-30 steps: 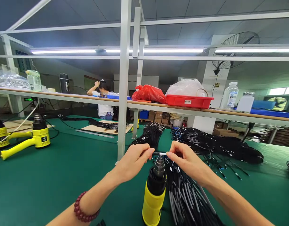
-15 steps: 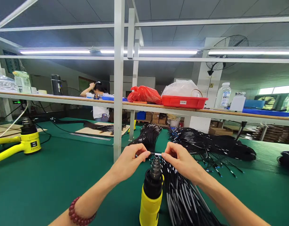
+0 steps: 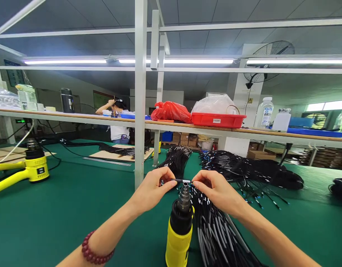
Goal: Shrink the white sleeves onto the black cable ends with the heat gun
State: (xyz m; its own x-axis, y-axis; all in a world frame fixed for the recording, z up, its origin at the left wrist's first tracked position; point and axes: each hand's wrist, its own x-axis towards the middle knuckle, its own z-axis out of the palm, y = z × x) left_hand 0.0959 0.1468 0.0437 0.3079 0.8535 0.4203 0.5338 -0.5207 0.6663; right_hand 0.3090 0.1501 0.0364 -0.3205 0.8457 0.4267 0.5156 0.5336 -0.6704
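Observation:
A thin black cable with a white sleeve is stretched level between my two hands. My left hand pinches its black part between thumb and forefinger. On the other side, my right hand pinches the end beside the white sleeve. Just below the sleeve points the metal nozzle of a yellow heat gun, which stands upright on the green table. To its right lies a thick bundle of black and grey cables, partly under my right forearm.
More black cable bundles lie behind my hands. A second yellow heat gun stands at the left. The shelf carries a red tray, a red bag and bottles. A white post rises ahead. Another person is beyond.
My fingers have spread slightly apart along the cable, so more of its black part and white sleeve shows. The heat gun has stayed put.

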